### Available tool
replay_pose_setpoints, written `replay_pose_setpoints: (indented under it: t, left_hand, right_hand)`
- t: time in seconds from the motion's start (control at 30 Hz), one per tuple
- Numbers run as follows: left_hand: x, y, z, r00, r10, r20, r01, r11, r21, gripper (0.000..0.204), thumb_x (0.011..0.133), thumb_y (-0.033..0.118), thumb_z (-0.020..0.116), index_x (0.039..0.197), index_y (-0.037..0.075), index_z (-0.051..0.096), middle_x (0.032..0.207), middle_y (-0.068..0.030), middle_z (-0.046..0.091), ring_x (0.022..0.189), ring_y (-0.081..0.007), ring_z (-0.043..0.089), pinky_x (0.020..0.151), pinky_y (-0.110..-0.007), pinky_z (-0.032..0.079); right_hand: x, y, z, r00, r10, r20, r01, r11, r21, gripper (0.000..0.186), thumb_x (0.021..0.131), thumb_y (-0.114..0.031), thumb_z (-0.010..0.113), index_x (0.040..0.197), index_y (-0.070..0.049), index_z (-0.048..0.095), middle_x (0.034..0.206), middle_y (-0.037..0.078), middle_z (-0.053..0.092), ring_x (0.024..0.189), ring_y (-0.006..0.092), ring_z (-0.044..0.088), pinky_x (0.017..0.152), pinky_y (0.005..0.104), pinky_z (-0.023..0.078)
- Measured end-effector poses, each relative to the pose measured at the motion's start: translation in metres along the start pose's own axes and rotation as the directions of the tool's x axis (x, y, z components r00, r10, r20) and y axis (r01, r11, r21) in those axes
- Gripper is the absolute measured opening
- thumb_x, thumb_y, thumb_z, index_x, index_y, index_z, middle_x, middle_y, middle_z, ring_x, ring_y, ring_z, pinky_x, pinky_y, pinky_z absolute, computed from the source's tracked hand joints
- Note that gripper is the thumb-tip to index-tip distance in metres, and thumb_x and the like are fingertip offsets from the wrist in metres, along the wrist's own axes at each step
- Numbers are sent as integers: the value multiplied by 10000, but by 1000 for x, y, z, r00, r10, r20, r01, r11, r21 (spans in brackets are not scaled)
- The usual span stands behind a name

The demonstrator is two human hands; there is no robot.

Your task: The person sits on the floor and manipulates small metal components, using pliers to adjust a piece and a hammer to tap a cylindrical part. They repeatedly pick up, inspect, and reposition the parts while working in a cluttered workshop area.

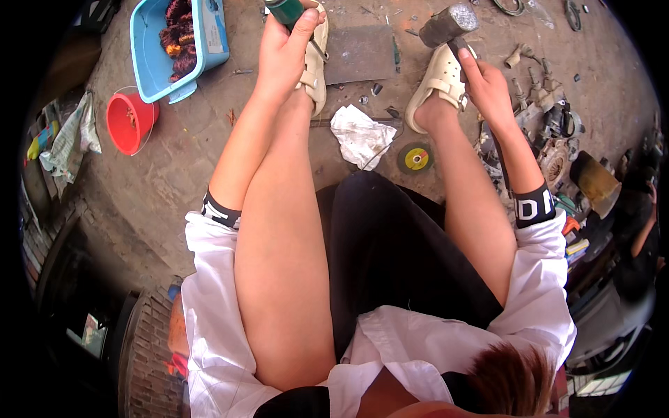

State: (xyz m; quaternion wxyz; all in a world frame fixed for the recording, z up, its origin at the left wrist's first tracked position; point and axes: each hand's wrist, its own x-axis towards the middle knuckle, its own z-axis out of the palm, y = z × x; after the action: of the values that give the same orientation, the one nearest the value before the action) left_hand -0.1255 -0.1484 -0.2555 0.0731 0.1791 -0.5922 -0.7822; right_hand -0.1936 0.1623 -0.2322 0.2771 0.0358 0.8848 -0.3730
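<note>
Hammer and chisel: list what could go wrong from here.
1. The right hand holds the hammer close over the foot in an open sandal; a missed swing could hit the toes.
2. The left hand grips the green-handled tool near its top, so a glancing blow may strike the fingers.
3. Legs are bare; chips off the metal plate could cut them.

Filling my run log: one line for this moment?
left hand: grips green tool handle | right hand: holds hammer | ground: rag, grinding disc
</note>
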Motion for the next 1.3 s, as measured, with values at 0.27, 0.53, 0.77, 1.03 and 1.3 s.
replay_pose_setpoints:
  t: [0.27, 0.53, 0.77, 1.03, 1.3]
  left_hand:
    - [-5, 8, 3, 982, -2, 186, 2, 1000, 3, 397, 891, 0, 613, 1260, 64, 481, 1048, -40, 582, 898, -110, 565, 772, -239, 483]
    - [-2, -2, -4, 973, 28, 229, -37, 999, 34, 437, 856, -34, 636, 1246, 70, 469, 1073, -62, 609, 965, -135, 584, 808, -273, 486]
    - [-1, -6, -4, 977, 48, 209, -66, 995, 81, 410, 843, -30, 653, 1203, 64, 482, 1071, -60, 603, 974, -142, 586, 826, -282, 486]
    - [0, -11, -8, 974, 30, 227, -78, 975, 209, 332, 836, -24, 670, 1131, 50, 536, 1057, -50, 611, 995, -140, 580, 869, -288, 474]
    - [-1, -12, -5, 979, 28, 200, -62, 984, 169, 364, 840, -28, 673, 1168, 50, 536, 1050, -39, 616, 992, -130, 584, 860, -283, 477]
  right_hand:
    - [0, 4, 4, 1000, -17, -14, 18, 998, 57, 535, 944, -521, 552, 734, -30, 593, 561, -48, 445, 478, 41, 366, 437, 230, 267]
    - [0, 0, 5, 1000, -27, 0, 27, 999, 28, 536, 949, -510, 548, 722, -26, 584, 537, -54, 426, 467, 38, 352, 436, 231, 256]
    - [0, -2, 3, 999, -11, 35, 13, 998, -59, 655, 903, -608, 540, 720, 16, 622, 584, 45, 534, 553, 129, 488, 548, 293, 400]
    - [-1, -6, 1, 999, 11, 33, -8, 995, -101, 717, 881, -657, 528, 737, 35, 647, 609, 94, 588, 589, 175, 553, 607, 320, 462]
    - [0, -3, 2, 999, 19, 27, -16, 995, -95, 712, 882, -657, 524, 737, 29, 647, 612, 90, 589, 595, 175, 553, 615, 322, 464]
